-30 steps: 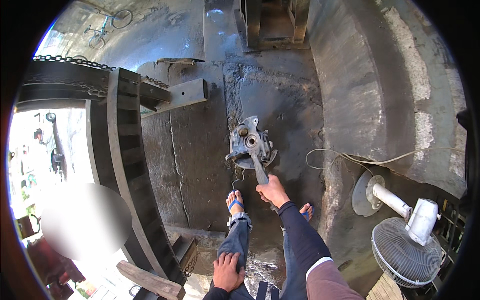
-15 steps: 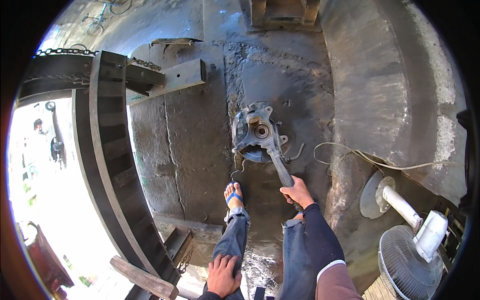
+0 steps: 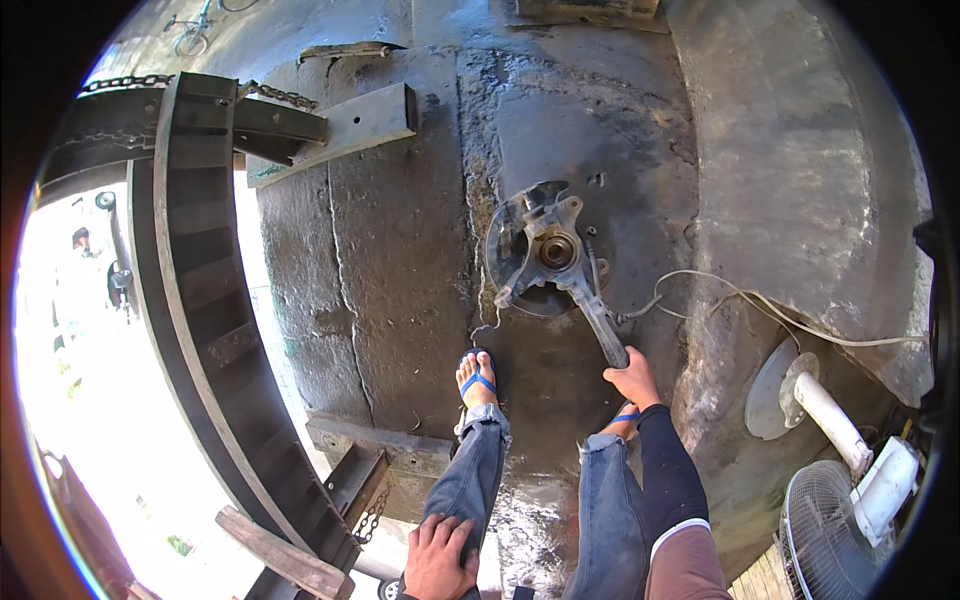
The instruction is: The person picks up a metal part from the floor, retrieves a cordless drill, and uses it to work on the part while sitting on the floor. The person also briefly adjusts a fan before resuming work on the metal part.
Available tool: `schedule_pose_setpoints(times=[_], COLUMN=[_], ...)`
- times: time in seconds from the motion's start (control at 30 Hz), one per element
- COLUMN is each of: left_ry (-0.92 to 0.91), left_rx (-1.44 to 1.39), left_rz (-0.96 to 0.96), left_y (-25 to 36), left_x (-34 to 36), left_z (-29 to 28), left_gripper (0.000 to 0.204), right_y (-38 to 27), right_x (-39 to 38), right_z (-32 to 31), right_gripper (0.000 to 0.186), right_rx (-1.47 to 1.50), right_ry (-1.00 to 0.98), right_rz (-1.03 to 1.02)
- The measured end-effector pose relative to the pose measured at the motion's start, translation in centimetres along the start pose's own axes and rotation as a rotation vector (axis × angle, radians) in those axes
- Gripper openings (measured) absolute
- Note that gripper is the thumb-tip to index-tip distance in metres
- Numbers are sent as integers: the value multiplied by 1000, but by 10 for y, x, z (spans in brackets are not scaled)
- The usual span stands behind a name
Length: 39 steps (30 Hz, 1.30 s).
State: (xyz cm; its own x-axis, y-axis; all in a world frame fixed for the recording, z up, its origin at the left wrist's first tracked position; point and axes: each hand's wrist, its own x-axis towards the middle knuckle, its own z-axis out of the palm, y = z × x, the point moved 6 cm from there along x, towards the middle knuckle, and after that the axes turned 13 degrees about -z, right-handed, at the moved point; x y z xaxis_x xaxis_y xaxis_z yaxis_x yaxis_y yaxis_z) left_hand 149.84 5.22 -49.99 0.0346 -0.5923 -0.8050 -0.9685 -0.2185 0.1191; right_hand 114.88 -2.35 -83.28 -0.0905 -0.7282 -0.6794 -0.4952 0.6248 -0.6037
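A grey metal steering knuckle with a hub bore and a round backing plate lies on the stained concrete floor ahead of my feet. My right hand is closed round the end of the knuckle's long arm, which points toward me. My left hand lies open on my left thigh, fingers lying on the jeans. Both feet wear blue flip-flops, the right one partly hidden beside my right forearm.
A ribbed steel ramp with chains and a wooden piece runs along the left. At right, a concrete slope, a loose cable and a white fan stand close. A bicycle is far back.
My right hand and the knuckle have shifted rightward, and the knuckle has turned, its backing plate now toward the left. The view has shifted too. My left hand stays on my thigh.
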Motion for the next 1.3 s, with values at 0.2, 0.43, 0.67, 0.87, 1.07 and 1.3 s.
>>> schedule_pose_setpoints(times=[0.2,0.43,0.67,0.87,1.07,1.3], left_ry=[-52,-59,-32,-47,4,-76], left_rx=[-16,-23,-41,-37,-5,117], left_rz=[-29,-32,2,16,54,177], left_y=[-9,-13,-12,-17,-30,-33], left_x=[2,6,11,10,12,7], left_z=[-1,-7,-14,-16,-14,-6], left_gripper=[55,50,49,48,52,49], right_y=[36,59,48,22,2,-30], right_x=[12,27,19,-27,-141,-342], right_z=[10,20,18,5,4,-13], right_gripper=[76,67,72,52,11,17], right_rx=[-179,-317,-438,-319,-137,-20], right_ry=[48,98,91,370,162,212], right_rz=[66,10,51,-67,-98,126])
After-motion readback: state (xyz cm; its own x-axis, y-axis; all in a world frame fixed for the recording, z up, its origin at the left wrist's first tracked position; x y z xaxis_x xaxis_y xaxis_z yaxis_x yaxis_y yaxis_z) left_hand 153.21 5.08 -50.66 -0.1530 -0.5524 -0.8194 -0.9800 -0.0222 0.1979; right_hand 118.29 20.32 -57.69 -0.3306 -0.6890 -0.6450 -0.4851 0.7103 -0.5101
